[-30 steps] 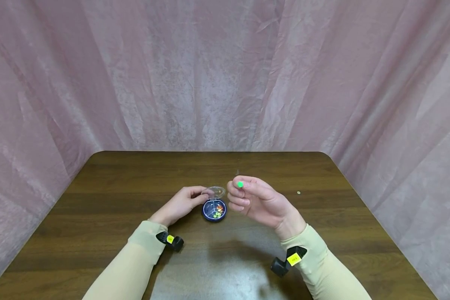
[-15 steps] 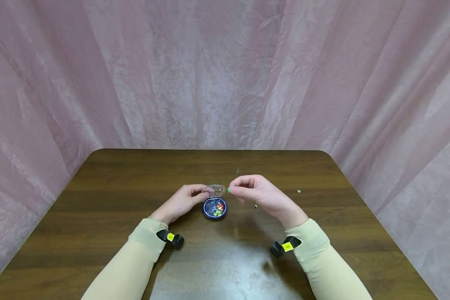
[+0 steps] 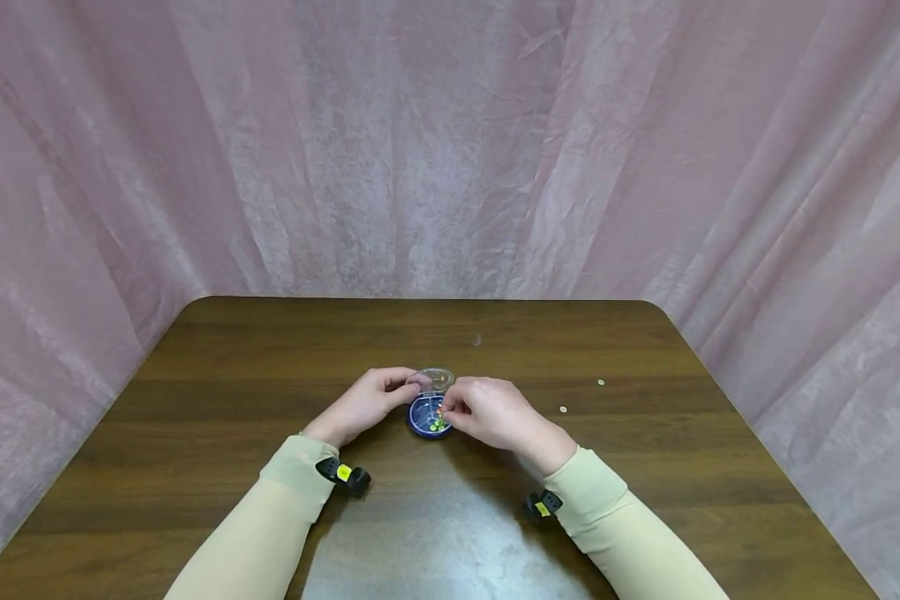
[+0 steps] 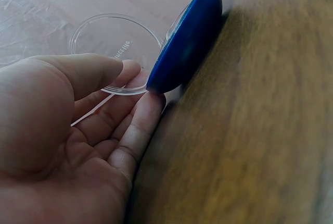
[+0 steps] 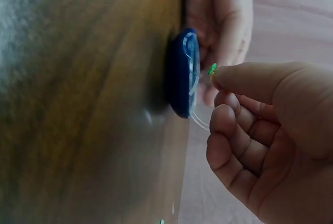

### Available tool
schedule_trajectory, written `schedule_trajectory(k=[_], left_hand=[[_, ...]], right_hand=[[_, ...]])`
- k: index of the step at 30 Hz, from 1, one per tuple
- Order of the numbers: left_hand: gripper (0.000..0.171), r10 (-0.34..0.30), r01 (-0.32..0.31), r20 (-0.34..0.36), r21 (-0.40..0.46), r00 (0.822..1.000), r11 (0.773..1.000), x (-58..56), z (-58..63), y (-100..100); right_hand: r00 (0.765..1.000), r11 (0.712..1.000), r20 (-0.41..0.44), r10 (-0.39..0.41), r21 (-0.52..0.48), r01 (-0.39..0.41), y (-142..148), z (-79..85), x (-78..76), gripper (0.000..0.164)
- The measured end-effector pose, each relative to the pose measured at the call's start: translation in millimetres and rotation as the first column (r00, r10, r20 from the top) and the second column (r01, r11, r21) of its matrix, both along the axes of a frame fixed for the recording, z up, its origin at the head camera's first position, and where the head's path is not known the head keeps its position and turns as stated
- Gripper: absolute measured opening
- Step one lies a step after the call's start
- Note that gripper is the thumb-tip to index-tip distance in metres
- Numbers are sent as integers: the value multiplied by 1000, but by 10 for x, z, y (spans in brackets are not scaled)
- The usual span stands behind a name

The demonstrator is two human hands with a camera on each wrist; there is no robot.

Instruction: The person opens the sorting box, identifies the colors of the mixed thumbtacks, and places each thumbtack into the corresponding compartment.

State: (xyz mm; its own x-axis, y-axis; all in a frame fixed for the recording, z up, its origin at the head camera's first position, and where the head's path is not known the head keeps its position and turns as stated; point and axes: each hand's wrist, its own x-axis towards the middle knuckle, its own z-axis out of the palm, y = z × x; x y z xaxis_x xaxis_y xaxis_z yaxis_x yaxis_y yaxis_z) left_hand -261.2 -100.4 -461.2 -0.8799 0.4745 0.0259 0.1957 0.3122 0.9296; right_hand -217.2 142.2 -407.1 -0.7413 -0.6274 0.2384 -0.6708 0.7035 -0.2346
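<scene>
A round blue pill case (image 3: 414, 422) stands on the table with its clear lid (image 4: 117, 26) raised. Thumb and fingers of my left hand (image 3: 367, 406) pinch that lid from the left, with one fingertip beside the blue base. My right hand (image 3: 498, 412) pinches a small green disc (image 5: 212, 70) between thumb and index finger, just above the case's right side. Inside the divided case lie several green discs (image 3: 437, 426) and some orange ones, partly covered by the right fingers in the head view.
Two small pale discs lie loose on the wooden table to the right, one nearer (image 3: 563, 409) and one farther off (image 3: 601, 382). Pink curtains (image 3: 450, 167) hang behind the table (image 3: 270, 333). Each wrist wears a small black camera.
My right hand has moved left and down to the case with the green disc. Another small disc has dropped from beneath that hand onto the table. The left hand keeps its hold.
</scene>
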Motion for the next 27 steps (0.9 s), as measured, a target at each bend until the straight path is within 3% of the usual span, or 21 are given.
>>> schedule_trajectory(k=[9,14,20,27], left_hand=[[27,-9,9,9,5,1000,1000,-14,-2,23],[27,-10,10,8,-7,1000,1000,-21,-11,22],[27,-6,6,4,-13,1000,1000,-25,-33,23],[26,-18,18,15,-24,1000,1000,-18,-8,16]], right_hand=[[990,998,-135,27,61,-19,-27,-103,63,6],[990,997,-134,34,72,-24,-27,-111,70,5],[997,999,-76,0,54,4,67,-19,80,5],[991,992,-87,-106,61,111,505,74,57,3]])
